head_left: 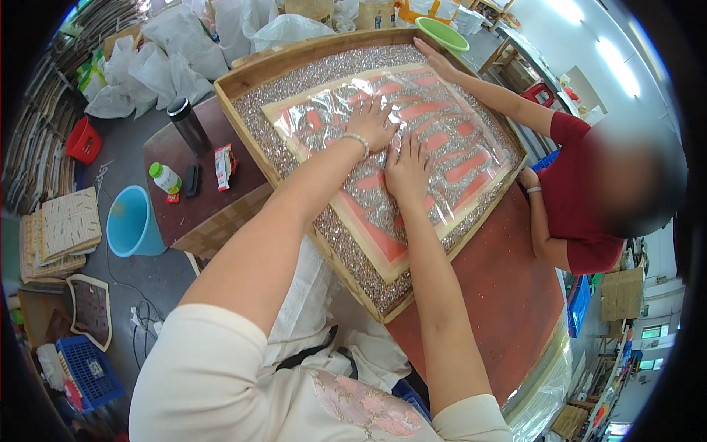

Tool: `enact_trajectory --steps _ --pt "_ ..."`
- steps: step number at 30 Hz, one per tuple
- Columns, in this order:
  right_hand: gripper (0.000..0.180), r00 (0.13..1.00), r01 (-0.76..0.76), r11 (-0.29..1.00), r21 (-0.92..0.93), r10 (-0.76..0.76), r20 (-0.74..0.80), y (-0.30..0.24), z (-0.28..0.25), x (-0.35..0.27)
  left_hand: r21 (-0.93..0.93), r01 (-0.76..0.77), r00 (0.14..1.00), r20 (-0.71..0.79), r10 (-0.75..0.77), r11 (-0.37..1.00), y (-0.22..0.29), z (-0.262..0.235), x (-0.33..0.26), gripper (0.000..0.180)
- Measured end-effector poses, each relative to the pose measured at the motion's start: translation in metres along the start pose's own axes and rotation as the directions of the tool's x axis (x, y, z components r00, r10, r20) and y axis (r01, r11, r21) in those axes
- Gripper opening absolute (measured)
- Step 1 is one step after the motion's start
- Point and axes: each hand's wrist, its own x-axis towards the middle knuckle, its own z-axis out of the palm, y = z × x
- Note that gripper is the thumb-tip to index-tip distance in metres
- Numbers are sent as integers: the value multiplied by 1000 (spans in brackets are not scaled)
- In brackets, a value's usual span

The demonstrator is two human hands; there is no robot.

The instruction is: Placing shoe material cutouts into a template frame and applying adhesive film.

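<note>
Head view, looking down on a large wooden tray [243, 77] set at an angle across a red-brown table [508, 295]. The tray is filled edge to edge with small glittering stones [276, 140]; on this bed lies a clear plastic sheet [442, 125] over a pale panel with red strokes. The sheet stops short of the tray walls, leaving a band of bare stones along all sides, widest toward the tray's far-left corner.

The left hand [373, 121] lies flat near the sheet's centre, fingers spread, palm pressed down, a bead bracelet [356, 140] at the wrist. The right hand [406, 171] lies flat just beside it, toward the tray's near edge, fingers together and pointing away. Neither pinches anything.

A second person in a red shirt [582, 199] stands at the tray's right side, one hand [436, 60] flat on the sheet's far corner, the other [526, 178] at the tray's right rim.

Open table shows only past the tray's near-right edge. On a dark side table [213, 199] touching the tray's left edge: a black flask [188, 125], a small white bottle [165, 177], a red-and-white packet [224, 166]. A green bowl [442, 34] sits at the tray's far corner. On the floor, a blue bucket [132, 221], a red basket [82, 140], a blue crate [88, 372] and white sacks [162, 66].
</note>
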Motion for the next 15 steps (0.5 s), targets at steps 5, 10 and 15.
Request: enact_trajectory --steps 5,10,15 --pt "57 1000 -7 1000 4 7 -25 -2 -7 5 -5 -3 1000 -17 3 1000 2 -11 3 65" --pt "57 1000 -8 1000 -1 8 2 8 -15 3 27 -3 974 228 -3 1000 -30 -43 -17 62" --pt "58 1000 -5 1000 15 5 16 7 -20 2 76 356 934 -10 -356 932 -48 -44 -39 62"
